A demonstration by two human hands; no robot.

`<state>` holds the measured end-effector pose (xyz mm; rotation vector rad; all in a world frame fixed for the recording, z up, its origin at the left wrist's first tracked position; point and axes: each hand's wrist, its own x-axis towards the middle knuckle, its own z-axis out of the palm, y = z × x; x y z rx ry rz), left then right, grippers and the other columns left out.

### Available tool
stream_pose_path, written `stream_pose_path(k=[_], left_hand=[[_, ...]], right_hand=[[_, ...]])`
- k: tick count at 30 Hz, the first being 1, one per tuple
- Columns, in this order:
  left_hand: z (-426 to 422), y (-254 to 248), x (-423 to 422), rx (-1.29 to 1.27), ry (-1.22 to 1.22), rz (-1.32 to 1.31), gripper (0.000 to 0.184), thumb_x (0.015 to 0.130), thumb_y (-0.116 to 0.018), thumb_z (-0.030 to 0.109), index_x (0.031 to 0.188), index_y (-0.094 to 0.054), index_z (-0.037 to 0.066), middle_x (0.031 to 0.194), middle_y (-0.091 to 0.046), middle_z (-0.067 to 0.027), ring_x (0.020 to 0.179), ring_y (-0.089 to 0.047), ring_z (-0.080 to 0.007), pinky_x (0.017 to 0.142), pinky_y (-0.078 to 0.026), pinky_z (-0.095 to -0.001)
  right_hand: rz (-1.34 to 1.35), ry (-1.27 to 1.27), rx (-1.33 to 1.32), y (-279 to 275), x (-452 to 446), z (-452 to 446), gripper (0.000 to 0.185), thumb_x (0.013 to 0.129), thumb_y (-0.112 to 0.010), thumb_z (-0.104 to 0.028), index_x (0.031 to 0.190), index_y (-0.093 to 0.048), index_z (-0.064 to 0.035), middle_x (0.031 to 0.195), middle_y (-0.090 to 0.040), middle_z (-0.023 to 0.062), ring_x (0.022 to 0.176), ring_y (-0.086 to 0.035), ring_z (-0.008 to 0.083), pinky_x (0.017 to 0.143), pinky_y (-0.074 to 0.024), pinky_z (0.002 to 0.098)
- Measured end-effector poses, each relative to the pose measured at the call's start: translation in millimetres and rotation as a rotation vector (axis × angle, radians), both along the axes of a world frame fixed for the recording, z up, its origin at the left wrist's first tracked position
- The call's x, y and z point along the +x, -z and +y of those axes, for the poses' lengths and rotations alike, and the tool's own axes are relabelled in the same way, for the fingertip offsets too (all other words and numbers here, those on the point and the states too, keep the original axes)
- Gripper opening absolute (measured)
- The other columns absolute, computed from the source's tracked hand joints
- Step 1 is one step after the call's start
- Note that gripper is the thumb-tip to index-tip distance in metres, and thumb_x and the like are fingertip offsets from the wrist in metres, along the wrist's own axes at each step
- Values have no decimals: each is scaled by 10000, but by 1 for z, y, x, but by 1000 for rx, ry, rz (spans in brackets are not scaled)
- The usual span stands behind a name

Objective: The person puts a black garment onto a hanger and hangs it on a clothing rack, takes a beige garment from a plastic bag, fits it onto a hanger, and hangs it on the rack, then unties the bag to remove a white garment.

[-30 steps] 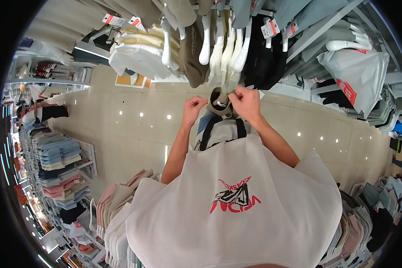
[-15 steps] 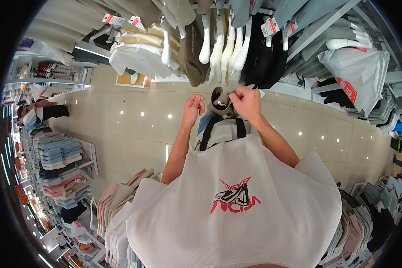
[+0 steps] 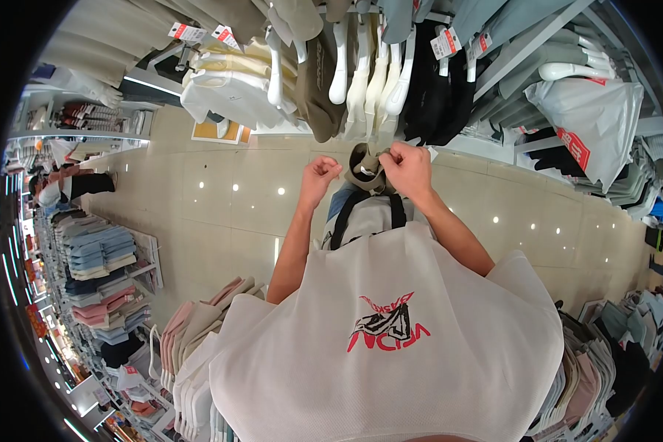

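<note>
My right hand is closed, its fingers pinching the edge of an olive-brown garment in front of my waist. A dark round opening and a small white mark show on this bunched cloth. Left of it, apart from the cloth, my left hand is half curled with its fingers slightly apart; nothing shows in them. A grey bag with black straps lies against my front, below the garment. White hangers with pale yellow clothes hang just beyond my hands.
Ahead is a rack with white shirts, a brown garment, black clothes and price tags. A white plastic bag hangs at right. Folded clothes fill shelves at left. Another person stands far left.
My left hand has loosened from a tighter curl, its fingers now reaching slightly further right. My right hand stays on the olive-brown garment, almost unmoved.
</note>
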<state>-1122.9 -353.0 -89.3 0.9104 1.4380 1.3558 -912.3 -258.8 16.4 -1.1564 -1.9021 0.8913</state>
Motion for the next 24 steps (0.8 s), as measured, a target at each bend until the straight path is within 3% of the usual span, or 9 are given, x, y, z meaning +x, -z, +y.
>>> stream_pose_path(k=[1, 4, 7, 13, 16, 19, 22, 24], left_hand=[[1, -7, 1, -52, -17, -130, 163, 932, -616, 110, 792, -552, 57, 687, -568, -18, 512, -473, -67, 474, -359, -203], [-1, -10, -5, -166, 16, -115, 230, 954, -603, 162, 755, -519, 84, 587, -521, 8, 441, -406, -42, 391, -283, -201], [2, -4, -4, -131, -72, -92, 286, 974, -582, 247, 752, -530, 75, 482, -451, 33, 374, -345, -39, 360, -250, -216], [4, 1, -7, -233, -58, 72, 455, 1016, -468, 366, 648, -503, 101, 437, -417, 29, 353, -331, -48, 350, -230, -222], [5, -7, -18, -328, -6, -20, 399, 995, -532, 302, 672, -544, 69, 489, -475, 13, 405, -399, -58, 394, -292, -218], [8, 5, -23, -125, -12, 11, 299, 955, -608, 215, 716, -590, 36, 564, -548, -2, 480, -452, -56, 462, -359, -231], [3, 14, -28, -98, -82, 111, 231, 924, -647, 172, 751, -606, 25, 618, -578, -5, 559, -496, -56, 524, -398, -229], [1, 23, -35, -115, -62, 130, 239, 925, -650, 195, 760, -605, 27, 606, -576, -6, 530, -495, -63, 506, -402, -234]], right_hand=[[-2, 2, -1, 0, 0, 0, 265, 718, -671, -152, 562, -506, -17, 505, -519, 147, 450, -527, 333, 450, -407, 386], [-9, 10, 0, 1, 0, 0, 263, 717, -671, -151, 561, -507, -18, 504, -521, 146, 450, -527, 333, 450, -408, 387], [-9, 22, 8, 0, 1, 0, 263, 717, -671, -151, 560, -506, -18, 504, -522, 144, 450, -527, 334, 451, -409, 387], [2, 49, 5, 4, -2, 1, 252, 714, -671, -146, 564, -516, -17, 502, -525, 140, 441, -524, 325, 452, -412, 382], [-13, 54, -24, -1, -9, 1, 244, 710, -671, -137, 564, -518, -17, 500, -525, 140, 438, -523, 319, 451, -415, 378], [-8, 36, -24, 0, -17, 0, 243, 710, -670, -136, 563, -517, -18, 497, -522, 139, 435, -520, 319, 450, -412, 376], [-5, 19, -22, 5, -27, -2, 243, 713, -668, -140, 563, -518, -19, 492, -517, 137, 431, -516, 320, 447, -406, 376], [-58, 24, -16, 8, -34, -2, 245, 716, -664, -145, 563, -519, -19, 488, -513, 136, 428, -513, 318, 445, -402, 375]])
